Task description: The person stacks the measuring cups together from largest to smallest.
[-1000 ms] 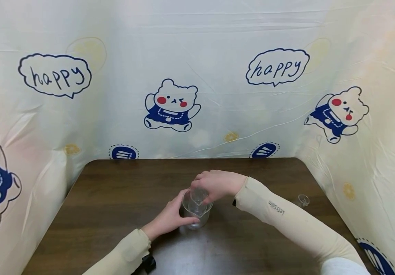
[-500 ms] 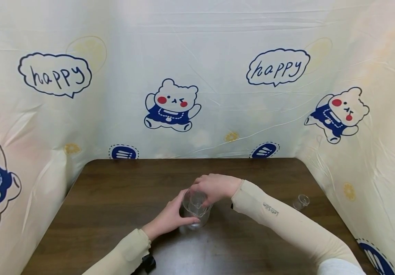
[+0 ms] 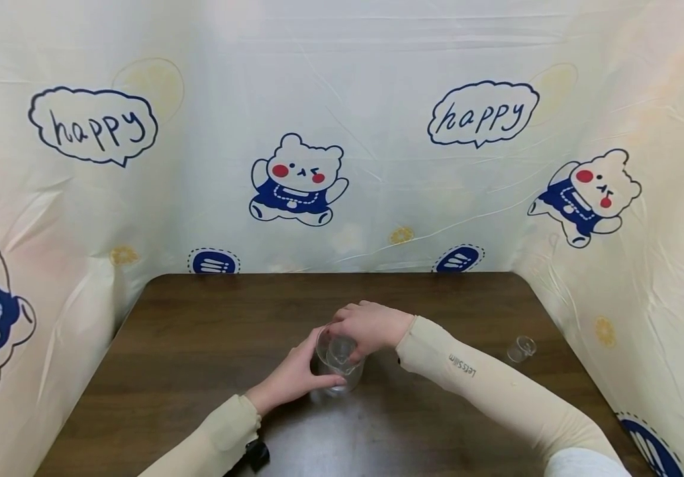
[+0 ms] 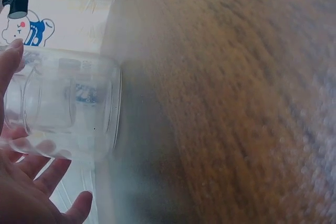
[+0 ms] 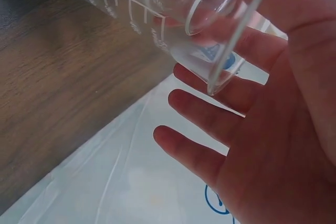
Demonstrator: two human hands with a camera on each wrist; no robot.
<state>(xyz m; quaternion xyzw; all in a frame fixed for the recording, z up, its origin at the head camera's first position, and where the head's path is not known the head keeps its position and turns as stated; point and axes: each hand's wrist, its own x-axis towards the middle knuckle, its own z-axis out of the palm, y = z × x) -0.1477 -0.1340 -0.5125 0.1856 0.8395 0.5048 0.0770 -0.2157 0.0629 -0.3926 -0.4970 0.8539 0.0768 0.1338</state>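
Note:
A large clear glass beaker (image 3: 352, 379) with white graduation marks stands upright on the table. In the head view my left hand (image 3: 296, 372) grips it around the side, thumb in front. A smaller clear beaker (image 3: 340, 348) sits within its mouth, and my right hand (image 3: 373, 326) pinches it from above by the rim. The left wrist view shows the smaller beaker (image 4: 50, 100) inside the big one, above its base. In the right wrist view the other right fingers (image 5: 202, 114) spread outside the large beaker's rim.
Another small clear glass vessel (image 3: 522, 349) stands near the table's right edge, beyond the right forearm. The brown wooden table (image 3: 210, 338) is bordered by a printed curtain (image 3: 377, 199) at the back and sides.
My right hand has moved slightly down and left, and the smaller beaker has sunk lower into the large one. The left hand stays in place.

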